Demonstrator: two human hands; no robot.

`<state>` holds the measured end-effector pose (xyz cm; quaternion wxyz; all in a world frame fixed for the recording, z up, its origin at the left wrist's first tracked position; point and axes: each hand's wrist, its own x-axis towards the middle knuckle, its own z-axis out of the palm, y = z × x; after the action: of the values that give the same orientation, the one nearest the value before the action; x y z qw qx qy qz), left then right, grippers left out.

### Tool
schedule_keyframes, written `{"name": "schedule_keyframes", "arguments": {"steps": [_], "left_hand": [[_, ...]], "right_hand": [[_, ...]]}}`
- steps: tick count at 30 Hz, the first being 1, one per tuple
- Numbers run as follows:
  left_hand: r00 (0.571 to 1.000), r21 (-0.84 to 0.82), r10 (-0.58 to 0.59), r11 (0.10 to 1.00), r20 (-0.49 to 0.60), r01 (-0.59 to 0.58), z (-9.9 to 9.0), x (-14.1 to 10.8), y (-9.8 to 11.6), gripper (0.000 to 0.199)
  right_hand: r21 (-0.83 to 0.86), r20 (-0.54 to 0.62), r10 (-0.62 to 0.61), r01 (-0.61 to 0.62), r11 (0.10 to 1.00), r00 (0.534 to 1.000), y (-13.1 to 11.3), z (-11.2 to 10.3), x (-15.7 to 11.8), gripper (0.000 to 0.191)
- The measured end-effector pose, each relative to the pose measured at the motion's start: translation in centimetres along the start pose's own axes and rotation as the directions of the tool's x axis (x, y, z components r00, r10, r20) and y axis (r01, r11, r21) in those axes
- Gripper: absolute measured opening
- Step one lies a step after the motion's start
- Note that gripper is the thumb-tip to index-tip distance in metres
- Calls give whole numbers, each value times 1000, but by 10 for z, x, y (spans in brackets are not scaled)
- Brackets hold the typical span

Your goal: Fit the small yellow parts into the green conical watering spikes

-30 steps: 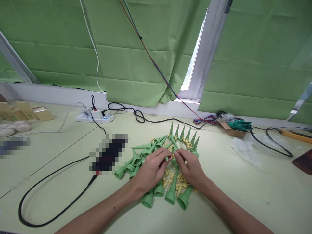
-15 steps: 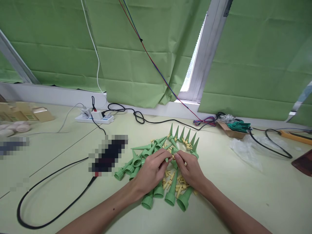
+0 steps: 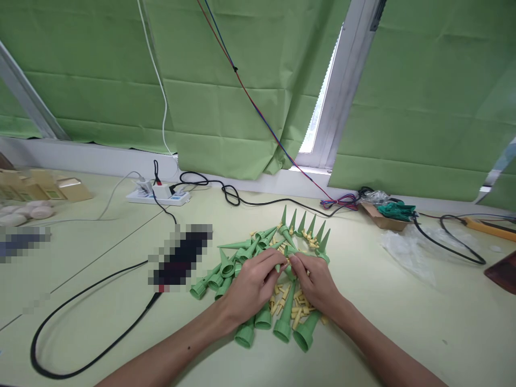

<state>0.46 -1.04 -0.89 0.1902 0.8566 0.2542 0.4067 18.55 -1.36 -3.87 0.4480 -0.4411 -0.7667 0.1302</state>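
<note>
Green spikes point(image 3: 250, 250): we have them heaped on the pale table point(image 3: 379, 344), lower centre of the frame, around and under our hands; several near the bottom turn their hollow round ends toward us.
Pointed row point(image 3: 302, 222): just above our hands, right of centre, a line of green tips stands up, with small yellow bits near their bases.
Yellow pieces point(image 3: 297, 318): we see them scattered among the spikes, between and below our wrists.
Held piece point(image 3: 278, 267): a small green part, with yellow showing beside it, sits where our fingertips meet — mostly hidden, so we cannot tell how the two colours join.
Left hand point(image 3: 250, 279): our thumb and fingers are clamped on the held piece.
Right hand point(image 3: 317, 277): our thumb and forefinger are drawn together just beside the left fingertips, at the yellow; we cannot tell exactly what they grip.
Blurred dark object point(image 3: 183, 259): left of the heap, well apart from it, with a black cable point(image 3: 34, 336) looping through the lower left.
Power strip point(image 3: 177, 200): left of centre, near the wall, plugs in it.
Cardboard box point(image 3: 385, 219): right side of the frame — a dark green bundle point(image 3: 397, 210) lies in it, clear plastic point(image 3: 405, 255) just below.
</note>
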Motion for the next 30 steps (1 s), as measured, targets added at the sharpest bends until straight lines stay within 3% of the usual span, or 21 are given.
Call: {"name": "schedule_keyframes", "arguments": {"steps": [13, 21, 30], "left_hand": [[1000, 14, -12, 1000, -13, 12, 0, 1, 0, 18], [995, 18, -65, 998, -70, 67, -3, 3, 2, 16], [998, 11, -43, 999, -41, 43, -1, 2, 2, 17]], "right_hand": [[-15, -33, 30, -31, 999, 999, 0, 0, -1, 47], [45, -41, 52, -50, 998, 998, -9, -4, 0, 18], [43, -25, -17, 18, 999, 1000, -9, -4, 1, 21]]}}
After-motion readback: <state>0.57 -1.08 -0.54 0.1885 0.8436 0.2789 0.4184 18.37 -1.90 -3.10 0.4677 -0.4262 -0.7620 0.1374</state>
